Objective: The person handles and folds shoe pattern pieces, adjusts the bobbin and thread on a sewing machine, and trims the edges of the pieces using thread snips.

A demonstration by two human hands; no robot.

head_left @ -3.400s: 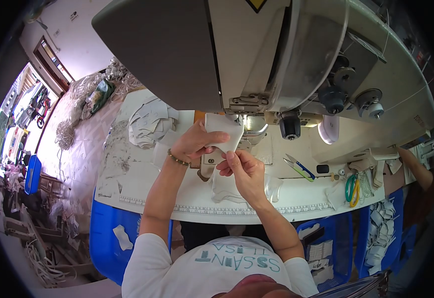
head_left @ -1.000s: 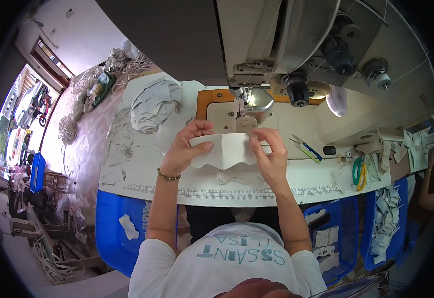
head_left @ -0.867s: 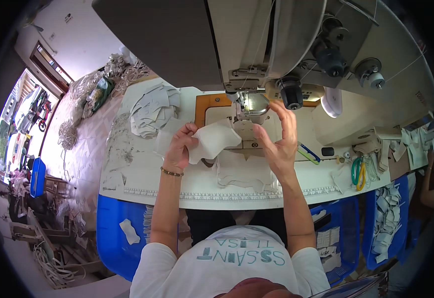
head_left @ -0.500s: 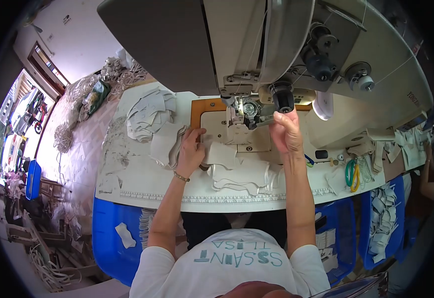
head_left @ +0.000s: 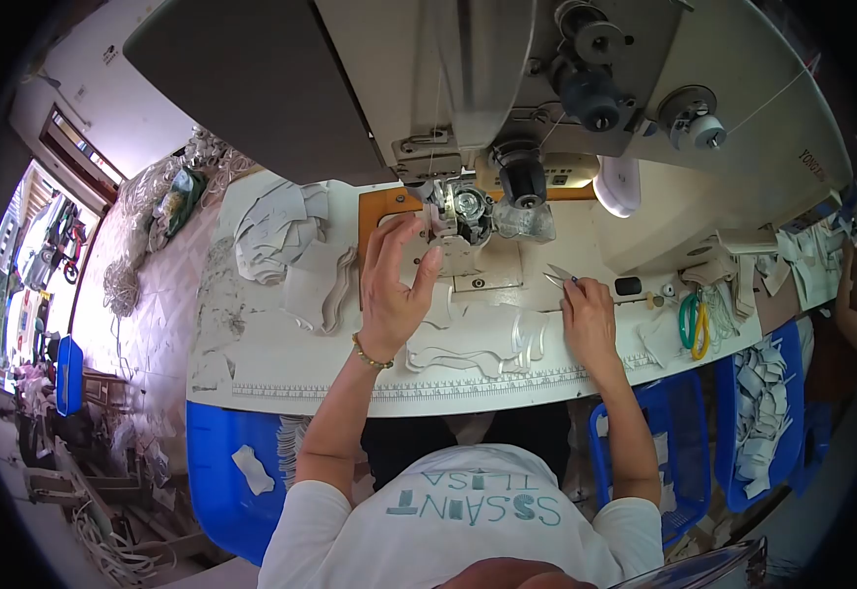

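Note:
My left hand (head_left: 395, 280) is raised beside the stitching area of the sewing machine (head_left: 473, 211), fingers apart and holding nothing. Its fingertips are close to the metal parts there; whether they touch is unclear. On the table to the right, my right hand (head_left: 590, 319) grips small pointed thread snips (head_left: 558, 275), their tips showing beyond the fingers. Between the hands lie white fabric pieces (head_left: 478, 344) with wavy edges. A black knob-like part (head_left: 523, 182) hangs under the machine head, right of the exposed round metal mechanism (head_left: 470, 203).
Stacked fabric pieces (head_left: 281, 231) lie at the table's left. Green and yellow-handled scissors (head_left: 694, 324) rest at the right. A printed ruler (head_left: 428, 390) runs along the front edge. Blue bins (head_left: 217, 471) stand below. Another person's arm (head_left: 849, 304) shows at far right.
My right hand has come down from the black part to the table and now holds the snips. My left hand has left the fabric and risen toward the stitching area. The view has shifted.

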